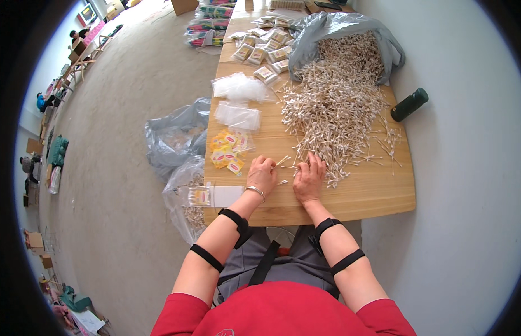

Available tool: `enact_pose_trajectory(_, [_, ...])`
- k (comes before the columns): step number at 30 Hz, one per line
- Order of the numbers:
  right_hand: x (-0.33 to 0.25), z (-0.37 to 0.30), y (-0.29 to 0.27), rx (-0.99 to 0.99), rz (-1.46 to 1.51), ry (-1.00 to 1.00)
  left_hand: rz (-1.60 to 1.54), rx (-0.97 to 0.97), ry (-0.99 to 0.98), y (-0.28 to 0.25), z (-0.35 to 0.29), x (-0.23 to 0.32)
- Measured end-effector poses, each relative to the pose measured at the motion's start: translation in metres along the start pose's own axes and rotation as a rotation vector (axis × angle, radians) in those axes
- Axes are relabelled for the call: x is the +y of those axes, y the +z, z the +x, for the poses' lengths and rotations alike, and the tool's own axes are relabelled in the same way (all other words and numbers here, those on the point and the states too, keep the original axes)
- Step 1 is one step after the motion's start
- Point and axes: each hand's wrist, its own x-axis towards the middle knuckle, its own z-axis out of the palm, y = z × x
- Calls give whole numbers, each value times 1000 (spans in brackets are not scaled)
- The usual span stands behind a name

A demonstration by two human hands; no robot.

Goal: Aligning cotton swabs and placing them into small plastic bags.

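A large loose heap of cotton swabs (339,106) spreads over the wooden table in front of me. My left hand (262,175) is closed, with a few cotton swabs (283,161) sticking out to the right from its fingertips. At the heap's near edge, my right hand (309,179) rests with fingers stretched forward on the swabs; what lies under the fingertips is hidden. One stray swab (282,182) lies between the hands. Left of my left wrist are a clear bag of swabs with a yellow label (199,196) and a white rectangular piece (228,195).
Yellow labels (224,154), flat clear bags (238,119) and filled packets (257,55) line the table's left side. A grey plastic bag (395,47) surrounds the heap's far end. A dark bottle (409,105) stands by the right wall. Plastic bags (174,140) sit beyond the left edge.
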Motion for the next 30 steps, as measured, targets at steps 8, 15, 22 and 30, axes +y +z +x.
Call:
enact_pose_trajectory(8, [1, 1, -2, 41, -23, -42, 14, 90, 132, -19, -44, 3])
enact_pose_trajectory(15, [3, -1, -3, 64, -62, -89, -39, 153, 106, -12, -55, -4])
enact_pose_trajectory(22, [24, 16, -5, 33, -62, -61, -82, 196, 84, -23, -67, -24])
enact_pose_trajectory(30, [-35, 11, 2, -65, -88, -155, -170, 16, 220, -13, -69, -22])
